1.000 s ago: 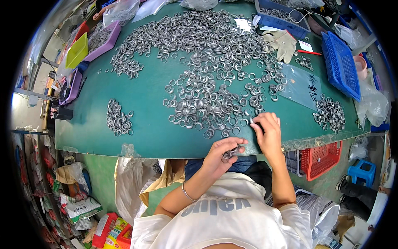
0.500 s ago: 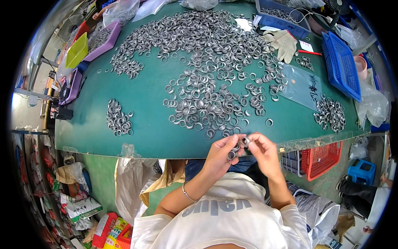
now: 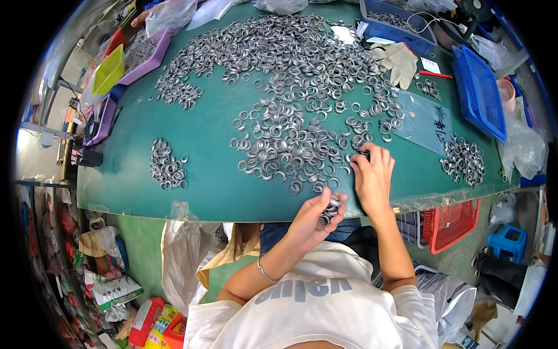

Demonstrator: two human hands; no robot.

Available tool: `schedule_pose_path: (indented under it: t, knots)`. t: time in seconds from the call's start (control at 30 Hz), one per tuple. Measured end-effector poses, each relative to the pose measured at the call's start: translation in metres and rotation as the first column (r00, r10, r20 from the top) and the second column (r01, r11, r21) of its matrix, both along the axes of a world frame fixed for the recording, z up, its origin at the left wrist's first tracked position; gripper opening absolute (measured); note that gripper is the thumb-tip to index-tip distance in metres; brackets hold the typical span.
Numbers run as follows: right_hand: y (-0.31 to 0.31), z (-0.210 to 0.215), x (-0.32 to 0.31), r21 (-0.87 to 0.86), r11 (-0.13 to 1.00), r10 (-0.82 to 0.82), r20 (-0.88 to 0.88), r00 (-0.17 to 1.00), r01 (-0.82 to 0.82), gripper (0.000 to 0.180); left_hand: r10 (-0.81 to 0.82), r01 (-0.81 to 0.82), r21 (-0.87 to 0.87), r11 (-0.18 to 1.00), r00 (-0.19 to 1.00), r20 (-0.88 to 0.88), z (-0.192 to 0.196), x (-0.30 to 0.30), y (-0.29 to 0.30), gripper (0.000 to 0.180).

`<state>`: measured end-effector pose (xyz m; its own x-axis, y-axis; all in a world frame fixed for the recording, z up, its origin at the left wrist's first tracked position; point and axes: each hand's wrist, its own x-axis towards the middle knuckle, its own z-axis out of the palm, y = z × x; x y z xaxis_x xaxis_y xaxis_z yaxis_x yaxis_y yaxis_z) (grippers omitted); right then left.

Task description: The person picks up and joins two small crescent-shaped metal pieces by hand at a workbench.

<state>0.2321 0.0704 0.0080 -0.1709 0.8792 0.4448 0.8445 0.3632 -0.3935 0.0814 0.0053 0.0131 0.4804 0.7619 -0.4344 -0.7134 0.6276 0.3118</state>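
Note:
A big spread of small grey metal rings (image 3: 290, 87) covers the green table (image 3: 215, 186). My left hand (image 3: 314, 218) is at the table's near edge, closed around a stack of these rings (image 3: 330, 210). My right hand (image 3: 372, 174) lies palm down on the table just beyond it, its fingertips touching loose rings at the near edge of the spread. A small separate pile of rings (image 3: 167, 166) lies to the left, and another pile (image 3: 465, 160) to the right.
A blue basket (image 3: 479, 93) stands at the right edge, a blue tray (image 3: 395, 26) at the back. Purple trays (image 3: 145, 55) and a yellow tray (image 3: 110, 70) sit at the back left. A work glove (image 3: 398, 61) and a clear plastic bag (image 3: 427, 122) lie nearby.
My right hand went from the table to my left hand half a second ago, then reached out again onto the rings. My left hand stays at the table edge with its stack.

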Motion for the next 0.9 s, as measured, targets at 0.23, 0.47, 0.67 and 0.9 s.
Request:
schedule_pose_path:
  t: [0.23, 0.47, 0.67, 0.9]
  knots:
    - [-0.022, 0.001, 0.004, -0.339, 0.909, -0.136, -0.792, 0.595, -0.244, 0.008, 0.020, -0.010, 0.060, 0.998, 0.985, -0.170, 0.000, -0.003, 0.001, 0.023]
    - [-0.042, 0.002, 0.013, -0.292, 0.591, -0.484, -0.874, -0.041, -0.751, 0.022, 0.105, -0.087, 0.089, 0.992, 0.968, -0.226, 0.001, 0.003, 0.001, 0.023]
    - [-0.053, 0.004, 0.007, -0.406, 0.667, -0.358, -0.910, 0.209, -0.624, 0.021, 0.091, -0.053, 0.143, 0.988, 0.959, -0.269, 0.006, 0.005, 0.003, 0.025]
    - [-0.053, 0.002, 0.008, -0.336, 0.593, -0.504, -0.864, -0.011, -0.732, 0.021, 0.041, -0.001, 0.147, 0.989, 0.963, -0.268, 0.007, 0.002, 0.002, 0.026]
